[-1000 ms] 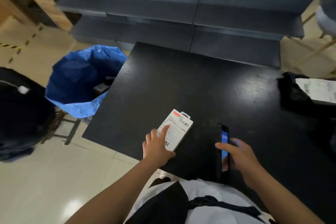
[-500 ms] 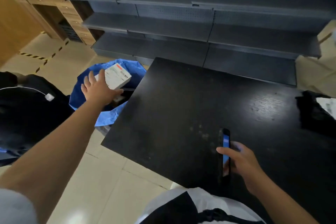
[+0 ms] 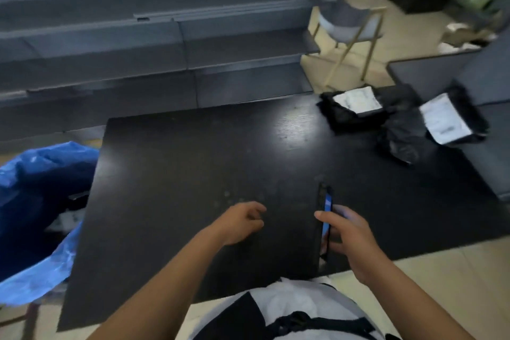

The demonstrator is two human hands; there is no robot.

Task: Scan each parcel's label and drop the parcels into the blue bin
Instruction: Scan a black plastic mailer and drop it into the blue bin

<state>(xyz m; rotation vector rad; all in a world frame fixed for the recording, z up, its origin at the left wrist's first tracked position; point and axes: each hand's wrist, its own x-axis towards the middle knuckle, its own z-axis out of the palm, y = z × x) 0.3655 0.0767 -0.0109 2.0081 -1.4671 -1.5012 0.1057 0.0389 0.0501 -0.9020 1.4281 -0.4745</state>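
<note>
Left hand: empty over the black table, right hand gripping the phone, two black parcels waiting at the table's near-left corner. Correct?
Not quite. The head view shows the two black parcels at the far-right corner of the black table, not the near-left. The rest holds: the left hand is empty over the table, and the right hand grips the phone.

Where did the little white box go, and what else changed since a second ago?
The left hand carried the white box from the table over the blue bin, let it go, and came back above the table holding nothing. The right hand kept holding the phone. The black parcels stayed at the table's far right.
</note>
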